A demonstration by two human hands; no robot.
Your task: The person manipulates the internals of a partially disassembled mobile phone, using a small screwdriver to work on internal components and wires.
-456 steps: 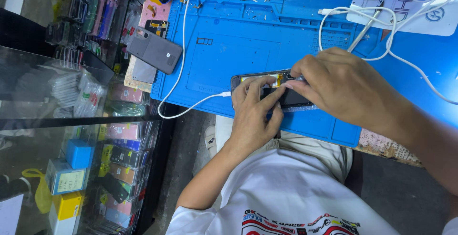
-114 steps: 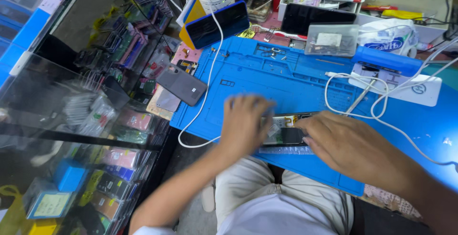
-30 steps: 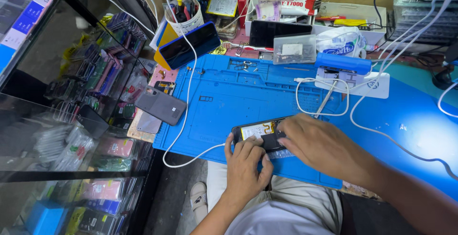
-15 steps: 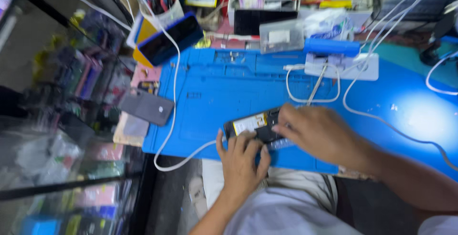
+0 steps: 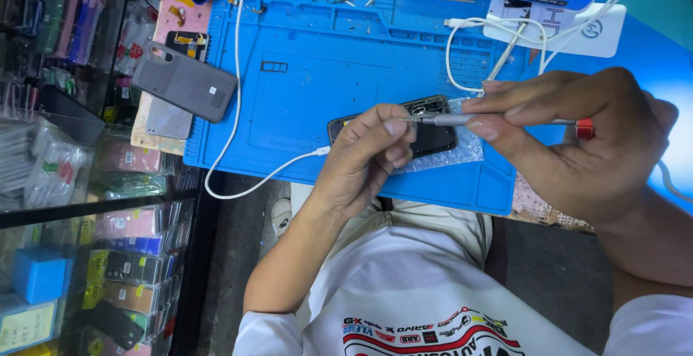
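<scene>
Blue repair mat (image 5: 325, 74): two hands, one opened phone (image 5: 433, 136).
Left hand (image 5: 361, 157) pins the phone near the mat's front edge; right hand (image 5: 585, 143) pinches one screwdriver (image 5: 498, 120); one grey phone (image 5: 184, 81) lies aside.

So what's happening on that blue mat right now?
A person sits at a bench covered by a blue work mat. The left hand steadies a small dark phone lying near the mat's front edge, with a white cable plugged into its end. The right hand holds a slim screwdriver with a red cap, its tip over the phone by the left fingers. A grey phone back cover lies at the mat's left edge.
</scene>
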